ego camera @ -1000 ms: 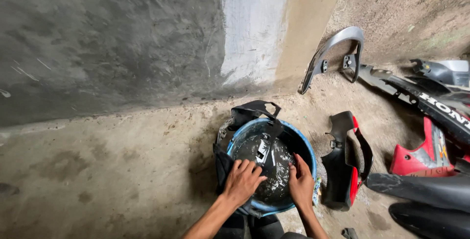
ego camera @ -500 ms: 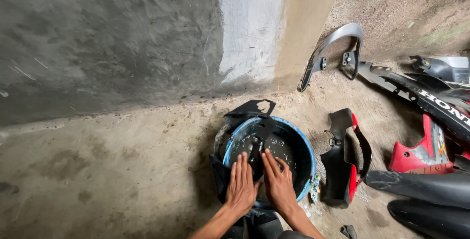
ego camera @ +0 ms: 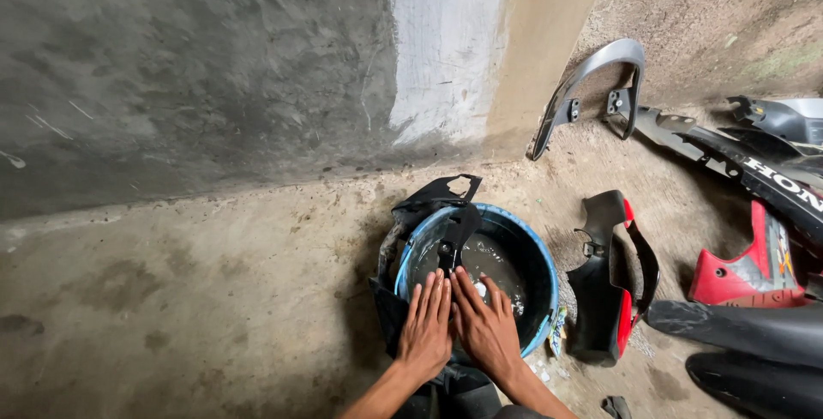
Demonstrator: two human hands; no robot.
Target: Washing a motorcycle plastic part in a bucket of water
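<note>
- My left hand (ego camera: 426, 326) and right hand (ego camera: 485, 326) lie flat, fingers spread, side by side on the black panel (ego camera: 454, 235) in the blue basin (ego camera: 538, 277); neither grip closes on anything.
- The panel leans over the basin's far rim, half in the water; wet, it could slide from under my palms, I think.
- Right of my grip a red-and-black fairing (ego camera: 610, 286) lies close, crowding that side.
- Beyond it leans a silver grab rail (ego camera: 591, 72).

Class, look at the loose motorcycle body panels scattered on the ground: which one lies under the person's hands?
The black panel lying across the blue basin of water; both hands rest on it. The red-and-black panels and the silver grab rail lie off to the right, untouched.
</note>
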